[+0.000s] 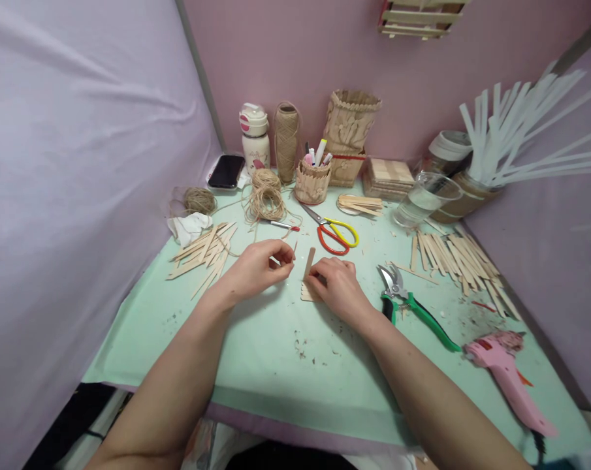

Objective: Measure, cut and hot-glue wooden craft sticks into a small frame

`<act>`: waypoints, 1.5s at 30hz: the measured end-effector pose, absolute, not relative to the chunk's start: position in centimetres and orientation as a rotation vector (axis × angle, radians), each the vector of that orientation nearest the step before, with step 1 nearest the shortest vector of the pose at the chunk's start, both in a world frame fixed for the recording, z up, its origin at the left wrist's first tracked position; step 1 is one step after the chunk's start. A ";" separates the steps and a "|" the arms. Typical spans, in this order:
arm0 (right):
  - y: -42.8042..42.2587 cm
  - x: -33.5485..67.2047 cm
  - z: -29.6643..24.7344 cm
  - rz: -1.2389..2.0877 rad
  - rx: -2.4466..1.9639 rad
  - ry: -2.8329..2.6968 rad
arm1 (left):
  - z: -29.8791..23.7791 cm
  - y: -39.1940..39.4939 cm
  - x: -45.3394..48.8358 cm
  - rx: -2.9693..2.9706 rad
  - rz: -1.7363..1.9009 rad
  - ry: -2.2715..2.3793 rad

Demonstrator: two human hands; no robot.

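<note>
My left hand (262,266) is closed in a pinch on a thin sliver of wood (295,248) that points upward from the fingertips. To its right, my right hand (341,286) has its fingers closed at the lower end of a wooden craft stick (310,260). That stick rises at a slant from a small panel of craft sticks (309,295), whose rounded ends line up at the left. The right fingers cover most of the panel. Just beyond the hands lie scissors (335,234) with one red and one yellow handle.
Green-handled pruning shears (407,301) lie right of my right forearm, with a pink glue gun (509,375) farther right. Craft sticks (456,258) are piled at right, cut sticks (204,253) at left. Twine (266,201), a pen cup (313,183) and a tilted water cup (425,199) stand behind.
</note>
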State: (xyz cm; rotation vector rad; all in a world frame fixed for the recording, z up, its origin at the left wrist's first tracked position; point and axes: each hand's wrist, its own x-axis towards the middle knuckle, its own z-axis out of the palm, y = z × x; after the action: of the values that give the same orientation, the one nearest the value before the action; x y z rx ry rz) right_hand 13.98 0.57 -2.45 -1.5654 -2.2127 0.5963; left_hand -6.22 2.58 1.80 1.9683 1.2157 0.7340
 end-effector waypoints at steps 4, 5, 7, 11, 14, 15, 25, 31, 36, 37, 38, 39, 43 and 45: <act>0.5 14.1 -2.5 0.585 -1.564 -2.220 | 0.9 2.6 -5.6 1.977 0.702 1.159; 0.5 14.1 -2.5 0.585 -1.560 -2.223 | 0.7 2.7 -5.5 1.981 0.687 1.153; 0.5 14.1 -2.5 0.584 -1.558 -2.227 | 0.4 2.7 -5.4 1.989 0.660 1.146; 0.5 14.0 -2.4 0.578 -1.566 -2.233 | 0.1 2.7 -5.1 2.007 0.626 1.152; 0.5 14.0 -2.5 0.566 -1.572 -2.234 | -0.1 2.7 -5.0 2.023 0.633 1.150; 0.5 14.0 -2.6 0.564 -1.571 -2.236 | -0.1 2.7 -5.0 2.031 0.636 1.147; 0.5 14.0 -2.5 0.570 -1.573 -2.251 | -0.6 2.4 -4.8 2.042 0.654 1.145; 0.5 14.0 -2.5 0.574 -1.545 -2.251 | -0.4 2.2 -4.7 2.017 0.655 1.138; 0.4 14.1 -2.5 0.577 -1.529 -2.259 | -0.3 2.2 -4.6 2.054 0.647 1.160; 0.4 14.1 -2.4 0.573 -1.527 -2.265 | -0.3 2.2 -4.6 2.060 0.645 1.158; 0.3 14.1 -2.4 0.567 -1.526 -2.272 | -0.3 2.2 -4.5 2.064 0.645 1.156; 0.3 14.1 -2.4 0.561 -1.525 -2.280 | -0.3 2.1 -4.5 2.068 0.644 1.154; 0.3 14.0 -2.3 0.523 -1.525 -2.312 | -0.3 2.0 -4.5 2.080 0.643 1.156; 0.3 14.0 -2.3 0.502 -1.534 -2.326 | -0.2 1.9 -4.4 2.096 0.631 1.165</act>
State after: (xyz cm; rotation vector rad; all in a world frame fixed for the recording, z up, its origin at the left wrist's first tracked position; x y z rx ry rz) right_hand 13.98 0.29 -2.29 -1.5339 -2.3262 0.5024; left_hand -4.40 1.90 -0.18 2.0956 1.1655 0.6306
